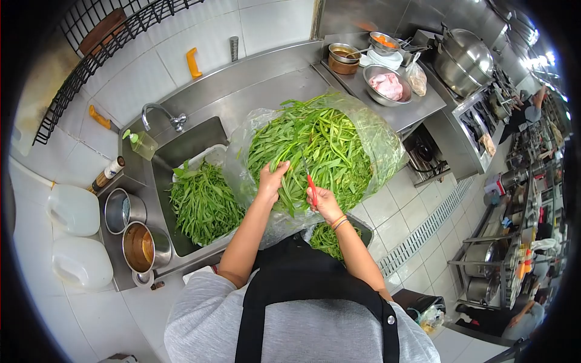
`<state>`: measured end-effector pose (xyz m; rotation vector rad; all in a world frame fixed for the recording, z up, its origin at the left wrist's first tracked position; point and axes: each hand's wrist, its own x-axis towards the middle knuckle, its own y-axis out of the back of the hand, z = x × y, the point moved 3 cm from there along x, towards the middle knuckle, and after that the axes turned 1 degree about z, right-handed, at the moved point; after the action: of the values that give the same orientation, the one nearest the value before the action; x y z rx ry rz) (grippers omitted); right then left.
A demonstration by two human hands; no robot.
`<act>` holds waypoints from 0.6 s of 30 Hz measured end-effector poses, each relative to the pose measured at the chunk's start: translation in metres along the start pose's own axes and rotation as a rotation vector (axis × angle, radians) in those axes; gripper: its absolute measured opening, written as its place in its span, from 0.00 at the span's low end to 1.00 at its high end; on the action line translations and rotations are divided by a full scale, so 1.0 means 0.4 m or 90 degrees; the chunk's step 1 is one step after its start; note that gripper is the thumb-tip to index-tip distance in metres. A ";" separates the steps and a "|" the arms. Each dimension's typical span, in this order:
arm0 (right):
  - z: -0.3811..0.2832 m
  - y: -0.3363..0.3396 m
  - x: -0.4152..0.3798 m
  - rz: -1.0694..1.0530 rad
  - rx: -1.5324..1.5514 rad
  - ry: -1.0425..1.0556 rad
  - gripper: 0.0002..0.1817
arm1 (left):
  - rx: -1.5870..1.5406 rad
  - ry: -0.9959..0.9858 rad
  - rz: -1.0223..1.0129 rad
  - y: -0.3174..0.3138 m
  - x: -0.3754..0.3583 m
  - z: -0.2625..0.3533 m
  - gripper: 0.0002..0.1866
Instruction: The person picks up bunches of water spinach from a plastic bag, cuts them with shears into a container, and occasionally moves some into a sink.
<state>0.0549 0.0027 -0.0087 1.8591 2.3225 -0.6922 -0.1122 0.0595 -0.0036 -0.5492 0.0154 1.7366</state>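
Observation:
My left hand (273, 181) is closed around a few stems of leafy greens (293, 192) at the near side of a large heap. In my right hand (325, 204) is a small knife (311, 189) with a red handle, its thin blade pointing away from me beside those stems. The big heap of long-leaved greens (327, 136) lies in an open clear plastic bag (382, 130) on the sink counter. More greens (204, 202) fill the sink basin to the left. Below my hands, a dark container (364, 231) holds further greens, partly hidden by my right arm.
A faucet (175, 123) and a soap bottle (143, 145) stand behind the basin. Metal pots (147, 245) and plastic jugs (82, 261) are at the left. On the right counter are a bowl of raw meat (387, 85) and a large steamer pot (465, 63). Other people are at far right.

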 end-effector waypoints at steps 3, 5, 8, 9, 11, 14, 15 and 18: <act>0.018 0.017 0.006 0.008 -0.008 0.008 0.17 | 0.023 0.007 0.014 0.038 -0.021 0.026 0.12; 0.008 0.026 -0.007 0.038 -0.018 0.012 0.17 | 0.017 -0.051 0.112 0.083 -0.034 0.074 0.15; 0.001 0.061 -0.032 0.078 -0.003 -0.006 0.18 | 0.300 -0.366 0.277 0.235 -0.054 0.192 0.14; 0.002 0.076 -0.041 0.084 0.020 -0.026 0.19 | 0.311 -0.414 0.317 0.282 -0.058 0.224 0.14; -0.002 0.089 -0.060 0.071 -0.007 -0.023 0.20 | 0.490 -0.445 0.487 0.432 -0.010 0.224 0.19; -0.002 0.083 -0.076 0.089 -0.007 -0.006 0.21 | 0.624 -0.238 0.450 0.597 0.065 0.170 0.29; -0.003 0.077 -0.076 0.088 -0.005 -0.003 0.21 | 0.776 -0.133 0.468 0.628 0.090 0.143 0.33; -0.008 0.056 -0.073 0.067 -0.088 0.003 0.23 | 0.934 -0.030 0.543 0.455 0.010 0.193 0.32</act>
<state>0.0843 -0.0189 -0.0023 1.9064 2.1953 -0.5008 -0.3087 0.0413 0.0122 0.6949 1.5307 1.9599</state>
